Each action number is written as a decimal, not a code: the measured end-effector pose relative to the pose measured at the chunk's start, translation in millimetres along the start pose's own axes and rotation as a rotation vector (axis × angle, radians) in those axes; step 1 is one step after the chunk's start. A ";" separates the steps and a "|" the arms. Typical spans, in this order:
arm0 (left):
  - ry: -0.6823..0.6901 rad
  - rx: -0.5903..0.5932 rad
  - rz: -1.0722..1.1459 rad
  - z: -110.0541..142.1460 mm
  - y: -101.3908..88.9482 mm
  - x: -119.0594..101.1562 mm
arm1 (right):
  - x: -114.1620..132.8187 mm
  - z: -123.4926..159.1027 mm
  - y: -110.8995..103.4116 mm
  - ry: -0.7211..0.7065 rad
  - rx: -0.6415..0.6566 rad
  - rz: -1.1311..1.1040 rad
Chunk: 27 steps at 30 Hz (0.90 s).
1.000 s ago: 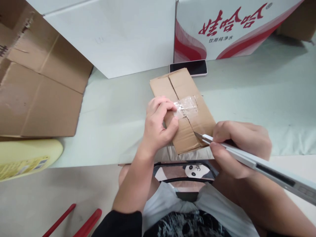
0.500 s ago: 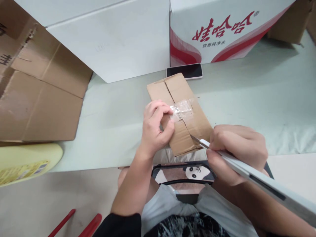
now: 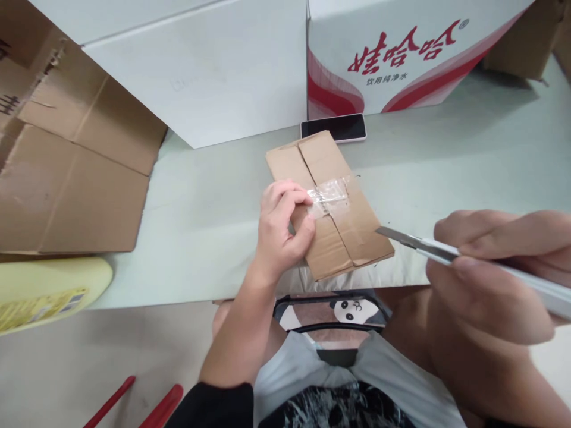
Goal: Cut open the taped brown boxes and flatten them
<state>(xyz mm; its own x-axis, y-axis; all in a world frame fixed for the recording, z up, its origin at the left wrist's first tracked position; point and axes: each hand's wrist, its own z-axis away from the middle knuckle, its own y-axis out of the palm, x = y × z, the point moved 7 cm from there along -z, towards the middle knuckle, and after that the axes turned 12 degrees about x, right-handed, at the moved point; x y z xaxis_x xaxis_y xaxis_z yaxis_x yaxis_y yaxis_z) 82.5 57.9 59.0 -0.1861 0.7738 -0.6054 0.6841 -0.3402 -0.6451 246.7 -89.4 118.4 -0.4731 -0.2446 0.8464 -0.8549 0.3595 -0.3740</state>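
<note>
A flat cardboard box [image 3: 361, 217] lies at a slant near the table's front edge, a dark seam running along its middle. Clear tape [image 3: 331, 196] crosses that seam; the tape looks wrinkled. My left hand [image 3: 285, 223] is on the box's left side, fingers curled over onto the tape and thumb against the cardboard, holding it down. In my right hand [image 3: 495, 273] is a white utility knife [image 3: 437, 248], pinched between thumb and fingers with its blade out. The blade tip is by the box's lower right edge; whether it touches I cannot tell.
Behind the box a phone [image 3: 334, 128] lies against a white-and-red carton [image 3: 383, 59]. A white box [image 3: 200, 77] stands beside that carton. On the left are a large cardboard box [image 3: 80, 196] and a yellow bottle [image 3: 53, 291]. A pale green cover [image 3: 446, 178] spreads over the table.
My right hand with the utility knife has moved right, taking the blade off the seam near the box's lower end. My left hand and the box stay in place.
</note>
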 end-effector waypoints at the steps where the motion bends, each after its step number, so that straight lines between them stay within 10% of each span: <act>1: 0.001 -0.004 -0.002 0.1 0.3 -0.4 | -1.3 -0.2 -0.2 0.012 -0.024 -0.021; 8: -0.002 -0.028 -0.006 2.1 3.1 -2.2 | -9.9 -8.7 33.7 -0.024 0.021 0.187; 27: -0.008 -0.019 0.014 2.1 3.2 -2.2 | -7.9 -21.6 44.9 0.024 0.081 0.363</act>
<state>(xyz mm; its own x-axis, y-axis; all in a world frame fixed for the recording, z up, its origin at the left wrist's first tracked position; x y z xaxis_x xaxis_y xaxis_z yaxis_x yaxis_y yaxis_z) 83.7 54.0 57.3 -0.1816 0.7649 -0.6180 0.7001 -0.3408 -0.6275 216.6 -51.9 103.1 -0.7440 -0.0925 0.6617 -0.6471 0.3465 -0.6792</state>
